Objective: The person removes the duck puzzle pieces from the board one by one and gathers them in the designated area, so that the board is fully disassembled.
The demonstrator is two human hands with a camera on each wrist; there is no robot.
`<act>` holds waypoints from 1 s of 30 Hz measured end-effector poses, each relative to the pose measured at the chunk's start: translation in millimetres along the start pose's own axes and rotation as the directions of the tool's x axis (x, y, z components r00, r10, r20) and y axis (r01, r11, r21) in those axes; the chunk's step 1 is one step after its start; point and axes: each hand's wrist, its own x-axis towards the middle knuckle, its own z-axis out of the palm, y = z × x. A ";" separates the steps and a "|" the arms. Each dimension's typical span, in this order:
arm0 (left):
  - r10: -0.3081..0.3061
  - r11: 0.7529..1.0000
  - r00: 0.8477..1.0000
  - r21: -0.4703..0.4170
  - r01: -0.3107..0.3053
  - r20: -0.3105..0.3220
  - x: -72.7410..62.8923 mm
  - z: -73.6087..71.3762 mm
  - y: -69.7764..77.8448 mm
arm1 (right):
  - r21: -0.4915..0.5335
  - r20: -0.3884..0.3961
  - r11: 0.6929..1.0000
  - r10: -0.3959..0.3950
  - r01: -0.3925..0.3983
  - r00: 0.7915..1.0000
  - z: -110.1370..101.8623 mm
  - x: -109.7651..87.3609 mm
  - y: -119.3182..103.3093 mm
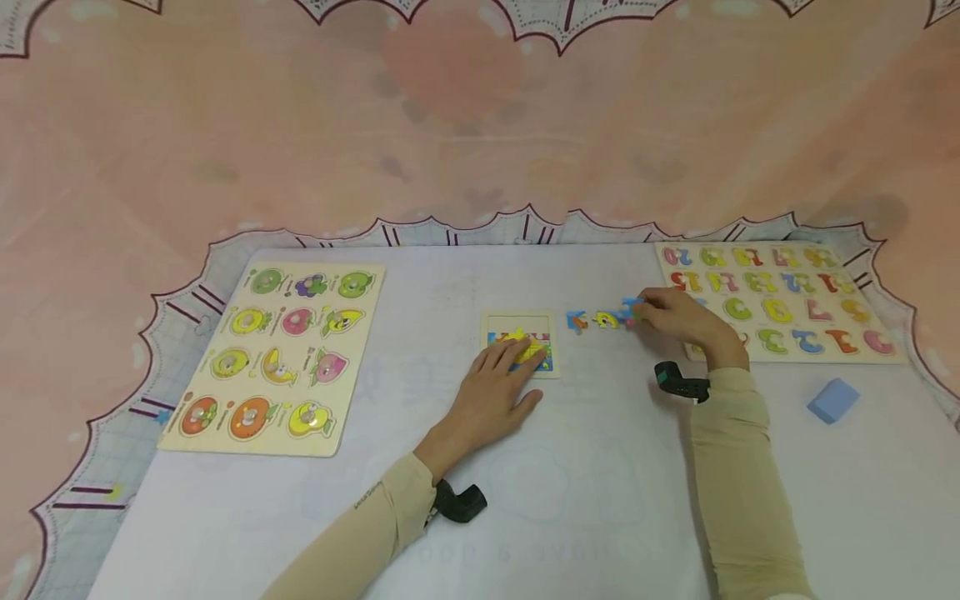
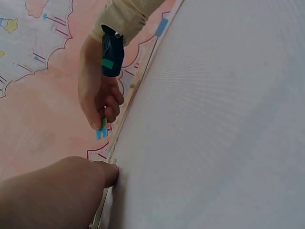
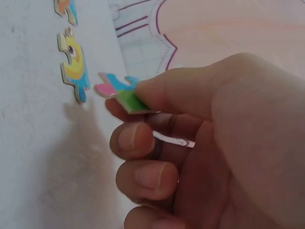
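My right hand (image 1: 686, 321) pinches a jigsaw piece (image 3: 123, 93) between thumb and forefinger, just above the table. Blue, green and pink show on that piece in the right wrist view. Beside it lie two loose jigsaw pieces, one yellow and blue with an eye (image 3: 75, 62), the other orange and blue (image 3: 66, 8). My left hand (image 1: 491, 396) rests with extended fingers on a small jigsaw puzzle in a pale wooden tray (image 1: 521, 318). Those fingers cover part of the yellow and blue picture. In the left wrist view, the left hand (image 2: 57, 186) hides the tray.
A fruit puzzle board (image 1: 281, 408) lies on the left of the white table (image 1: 600, 492). At the back right is a number puzzle board (image 1: 757, 317), partly behind the right hand. A blue block (image 1: 833, 401) sits in front of that board.
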 end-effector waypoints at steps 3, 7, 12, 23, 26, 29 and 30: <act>-0.008 1.000 1.000 -0.018 0.008 -0.001 -0.6 -0.7 1.5 | -0.062 0.001 0.998 0.010 -0.009 1.000 -3.5 -1.9 -0.2; -0.011 1.000 1.000 -0.022 0.011 -0.001 -1.0 -0.6 1.8 | -0.074 0.035 0.996 0.050 -0.047 0.998 -5.9 -3.4 3.6; -0.001 1.000 1.000 -0.010 0.001 -0.009 -1.2 -0.6 0.1 | -0.030 0.064 0.995 0.102 -0.100 0.993 -3.9 -2.6 6.3; 0.001 0.996 1.000 -0.092 -0.002 -0.008 1.5 -1.5 -4.8 | 0.023 -0.016 0.981 0.195 -0.194 0.981 2.0 1.9 -0.4; -0.008 0.984 1.000 -0.176 0.006 -0.007 2.2 -3.4 -7.5 | 0.055 -0.025 0.977 0.210 -0.208 0.977 2.6 2.7 -2.1; -0.028 0.960 1.000 -0.278 0.025 -0.009 3.2 -7.1 -12.8 | 0.082 -0.050 0.973 0.219 -0.215 0.974 3.5 3.2 -4.1; -0.038 0.950 0.999 -0.310 0.033 -0.010 3.7 -8.6 -15.5 | 0.087 -0.061 0.973 0.219 -0.213 0.974 3.8 3.4 -4.4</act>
